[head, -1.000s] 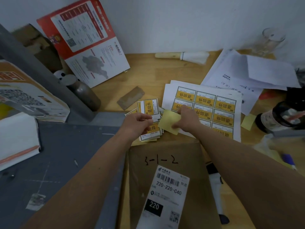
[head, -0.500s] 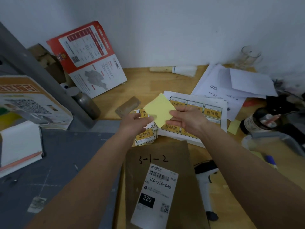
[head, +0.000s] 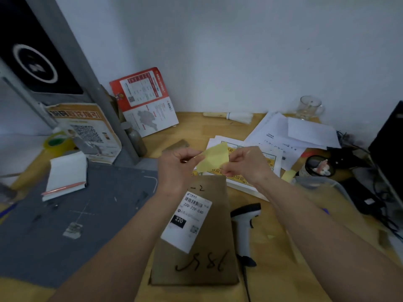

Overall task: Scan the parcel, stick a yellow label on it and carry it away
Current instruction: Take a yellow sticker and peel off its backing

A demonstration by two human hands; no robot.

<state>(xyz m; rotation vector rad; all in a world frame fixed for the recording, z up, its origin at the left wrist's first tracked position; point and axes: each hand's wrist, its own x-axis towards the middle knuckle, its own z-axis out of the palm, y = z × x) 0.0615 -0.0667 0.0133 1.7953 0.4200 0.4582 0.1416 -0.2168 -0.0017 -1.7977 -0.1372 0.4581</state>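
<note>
A flat brown parcel (head: 209, 247) lies on the wooden desk in front of me, with a white shipping label (head: 185, 223) and black handwriting on it. Above its far end, my left hand (head: 176, 166) and my right hand (head: 246, 164) both pinch a pale yellow label (head: 213, 159), holding it in the air between them. The label is bent and slightly curled. Behind the hands lies a sheet of yellow labels (head: 257, 168), partly hidden. A handheld scanner (head: 245, 223) rests on the desk to the right of the parcel.
A grey mat (head: 65, 225) covers the desk's left part, with a white notepad (head: 67, 175) on it. Loose papers (head: 290, 134), a glass mug (head: 308, 107), a jar (head: 316, 168) and cables crowd the right side. A red leaflet (head: 146, 101) leans on the wall.
Both hands lifted the yellow label off the sheet area and raised it. The view pulled back and up, so more of the parcel and the scanner show.
</note>
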